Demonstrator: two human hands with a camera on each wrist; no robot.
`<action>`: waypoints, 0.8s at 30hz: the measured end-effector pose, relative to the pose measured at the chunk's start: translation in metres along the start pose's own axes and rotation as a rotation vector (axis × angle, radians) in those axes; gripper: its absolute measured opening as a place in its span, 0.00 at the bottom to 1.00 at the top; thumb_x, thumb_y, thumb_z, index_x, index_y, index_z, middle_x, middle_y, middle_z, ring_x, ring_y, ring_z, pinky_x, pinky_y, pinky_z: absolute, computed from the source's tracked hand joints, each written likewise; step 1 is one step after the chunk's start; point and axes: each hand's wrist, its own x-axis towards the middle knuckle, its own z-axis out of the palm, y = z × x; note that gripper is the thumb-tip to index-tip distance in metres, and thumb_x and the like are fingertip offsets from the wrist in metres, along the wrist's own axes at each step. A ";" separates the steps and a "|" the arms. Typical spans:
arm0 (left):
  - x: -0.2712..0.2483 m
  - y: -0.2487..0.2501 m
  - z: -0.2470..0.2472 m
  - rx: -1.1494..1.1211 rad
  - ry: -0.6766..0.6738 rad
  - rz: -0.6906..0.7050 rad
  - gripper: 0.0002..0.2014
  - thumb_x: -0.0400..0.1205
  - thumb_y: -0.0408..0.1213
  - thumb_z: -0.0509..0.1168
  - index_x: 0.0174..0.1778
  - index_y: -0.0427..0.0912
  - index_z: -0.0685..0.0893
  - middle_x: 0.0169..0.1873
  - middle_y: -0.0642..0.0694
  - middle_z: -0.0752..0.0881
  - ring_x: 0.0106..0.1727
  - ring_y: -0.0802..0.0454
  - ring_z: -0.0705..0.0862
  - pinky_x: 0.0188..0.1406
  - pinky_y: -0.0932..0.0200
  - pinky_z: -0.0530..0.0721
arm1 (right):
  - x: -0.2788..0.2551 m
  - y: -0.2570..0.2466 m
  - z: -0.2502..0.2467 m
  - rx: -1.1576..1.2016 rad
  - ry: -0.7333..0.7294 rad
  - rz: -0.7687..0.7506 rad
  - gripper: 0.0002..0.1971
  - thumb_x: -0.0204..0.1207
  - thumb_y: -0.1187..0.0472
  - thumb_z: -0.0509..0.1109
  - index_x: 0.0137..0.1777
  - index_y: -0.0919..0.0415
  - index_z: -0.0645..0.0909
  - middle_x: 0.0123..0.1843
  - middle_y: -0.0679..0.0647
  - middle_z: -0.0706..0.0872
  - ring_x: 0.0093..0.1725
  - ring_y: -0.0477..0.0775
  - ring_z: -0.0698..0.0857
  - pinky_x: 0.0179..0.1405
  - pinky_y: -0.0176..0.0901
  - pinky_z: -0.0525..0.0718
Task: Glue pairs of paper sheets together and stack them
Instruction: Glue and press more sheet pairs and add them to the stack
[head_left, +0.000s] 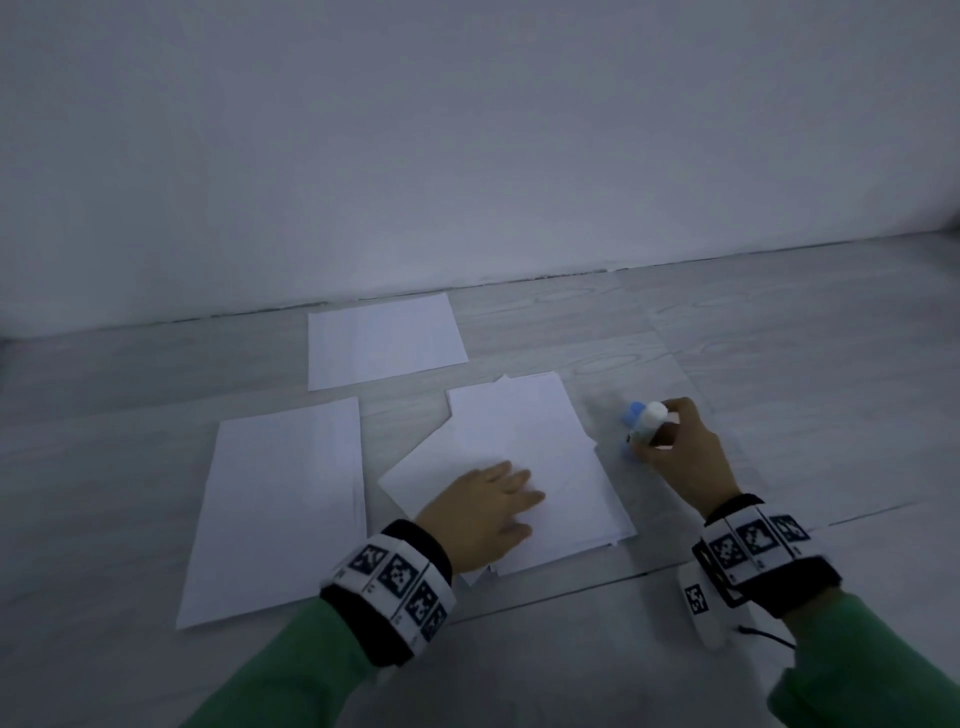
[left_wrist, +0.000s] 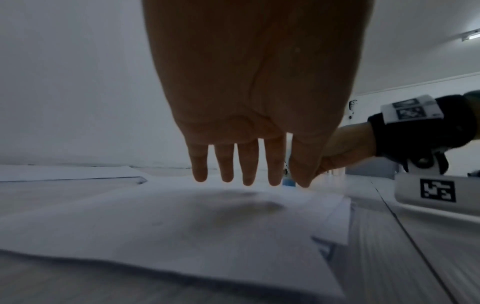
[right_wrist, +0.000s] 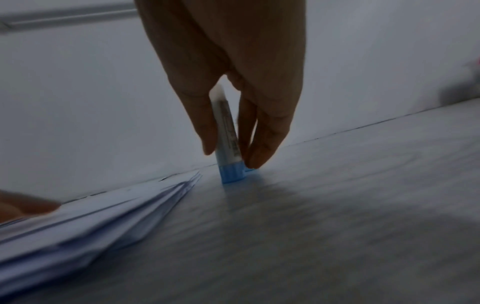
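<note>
A fanned stack of white paper sheets (head_left: 524, 441) lies in the middle of the grey surface. My left hand (head_left: 498, 499) rests flat on its near part with straight fingers (left_wrist: 246, 174); the sheets (left_wrist: 182, 222) spread beneath the palm. To the right of the stack my right hand (head_left: 660, 431) grips a white glue stick (head_left: 649, 415). In the right wrist view the glue stick (right_wrist: 228, 133) stands almost upright, pinched between thumb and fingers (right_wrist: 259, 152), its blue end (right_wrist: 232, 174) down on the surface beside the stack's corner (right_wrist: 103, 216).
Another white sheet or stack (head_left: 280, 509) lies to the left and a third (head_left: 384, 340) farther back near the wall (head_left: 467, 156). The grey wood-grain surface (head_left: 779, 389) stretches out to the right. A seam (head_left: 571, 592) crosses it near me.
</note>
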 end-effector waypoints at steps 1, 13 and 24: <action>0.000 0.000 0.003 0.015 -0.001 0.010 0.25 0.88 0.47 0.51 0.81 0.47 0.60 0.82 0.48 0.56 0.83 0.51 0.52 0.80 0.54 0.52 | -0.002 -0.001 -0.001 0.057 -0.005 0.004 0.36 0.67 0.67 0.79 0.72 0.60 0.65 0.55 0.59 0.83 0.53 0.57 0.82 0.47 0.42 0.76; -0.056 -0.040 -0.008 -0.227 0.207 -0.191 0.25 0.86 0.46 0.57 0.79 0.47 0.64 0.81 0.49 0.60 0.81 0.57 0.57 0.75 0.72 0.46 | -0.067 -0.045 0.059 -0.486 -0.307 -0.813 0.18 0.77 0.68 0.67 0.65 0.56 0.81 0.73 0.61 0.75 0.76 0.62 0.69 0.72 0.56 0.70; -0.155 -0.079 -0.005 -0.195 -0.051 -0.444 0.35 0.76 0.50 0.71 0.77 0.55 0.65 0.82 0.50 0.53 0.81 0.54 0.52 0.77 0.62 0.55 | -0.060 -0.066 0.095 -0.744 -0.571 -0.652 0.22 0.81 0.63 0.56 0.70 0.43 0.76 0.78 0.47 0.68 0.76 0.48 0.65 0.64 0.39 0.73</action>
